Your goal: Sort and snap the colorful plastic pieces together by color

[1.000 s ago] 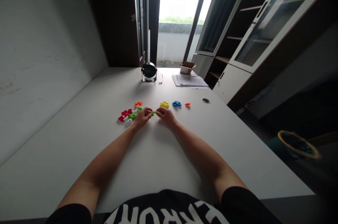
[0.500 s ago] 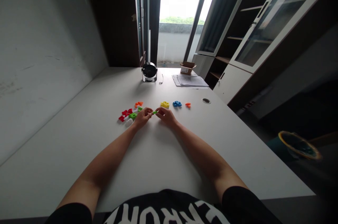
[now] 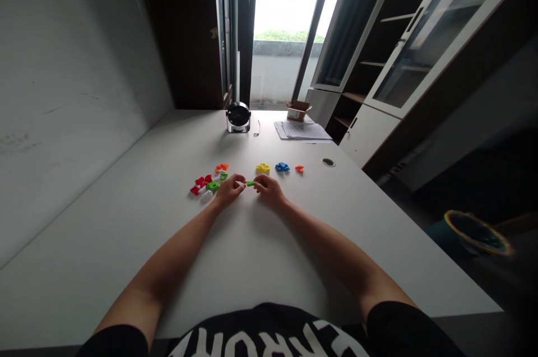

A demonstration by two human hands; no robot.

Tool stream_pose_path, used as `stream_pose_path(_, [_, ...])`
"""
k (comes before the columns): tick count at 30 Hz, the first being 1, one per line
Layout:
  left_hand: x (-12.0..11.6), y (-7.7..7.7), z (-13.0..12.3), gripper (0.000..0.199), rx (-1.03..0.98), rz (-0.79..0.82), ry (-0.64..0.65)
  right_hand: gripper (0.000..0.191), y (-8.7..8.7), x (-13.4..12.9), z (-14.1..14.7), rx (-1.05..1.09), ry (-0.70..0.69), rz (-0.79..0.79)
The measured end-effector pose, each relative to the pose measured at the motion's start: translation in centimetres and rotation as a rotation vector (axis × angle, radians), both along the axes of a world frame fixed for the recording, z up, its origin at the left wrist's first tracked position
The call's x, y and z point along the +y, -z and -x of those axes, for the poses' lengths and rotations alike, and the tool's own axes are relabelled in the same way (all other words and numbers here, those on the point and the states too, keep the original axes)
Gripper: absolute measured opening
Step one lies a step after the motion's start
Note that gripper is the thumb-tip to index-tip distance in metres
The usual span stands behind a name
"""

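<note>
My right hand (image 3: 271, 189) pinches a small bright green plastic piece (image 3: 250, 183) between thumb and fingertips, just over the white table. My left hand (image 3: 229, 190) is closed close by, its fingertips at the left end of the green piece. A pale patch shows between its thumb and forefinger, and I cannot make out what it holds. Left of that hand lies a loose group: red pieces (image 3: 200, 183), green pieces (image 3: 213, 186), white pieces (image 3: 206, 195) and an orange piece (image 3: 222, 168). Beyond the right hand sit a yellow piece (image 3: 263, 168), a blue piece (image 3: 282, 167) and a small orange piece (image 3: 299, 168).
At the back of the table (image 3: 185, 267) stands a round black device (image 3: 238, 117) beside a thin cord (image 3: 257, 129). Papers (image 3: 305, 130) and an open cardboard box (image 3: 297, 111) are at the back right. A cable hole (image 3: 328, 162) lies near the right edge.
Both hands have shifted slightly, the right one a little to the right. The green piece has moved right with it, and more of it shows between the hands.
</note>
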State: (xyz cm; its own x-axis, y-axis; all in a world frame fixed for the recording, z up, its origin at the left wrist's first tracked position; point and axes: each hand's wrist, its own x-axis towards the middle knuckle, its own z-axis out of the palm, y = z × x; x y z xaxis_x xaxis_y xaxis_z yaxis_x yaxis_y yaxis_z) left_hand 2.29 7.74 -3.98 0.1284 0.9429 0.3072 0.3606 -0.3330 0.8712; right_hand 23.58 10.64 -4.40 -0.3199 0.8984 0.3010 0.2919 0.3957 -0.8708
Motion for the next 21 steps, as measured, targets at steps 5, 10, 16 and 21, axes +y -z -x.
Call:
stream_pose_path(5, [-0.5, -0.4, -0.4, 0.016, 0.162, -0.079, -0.070, 0.013, 0.3, -1.8, -1.5, -0.154, 0.204, -0.156])
stream_pose_path(10, [-0.6, -0.5, 0.0, 0.015, 0.476, -0.209, -0.311, 0.015, -0.5, -3.1, -1.3, -0.509, 0.257, -0.315])
stream_pose_path(16, [-0.4, -0.4, 1.0, 0.025, 0.572, -0.186, -0.513, 0.018, -1.2, -3.0, -1.5, -0.634, 0.225, -0.269])
stream_pose_path(21, [-0.2, -0.7, 1.5, 0.027, 0.618, -0.175, -0.552, 0.019, -1.7, -3.1, -2.0, -0.643, 0.180, -0.181])
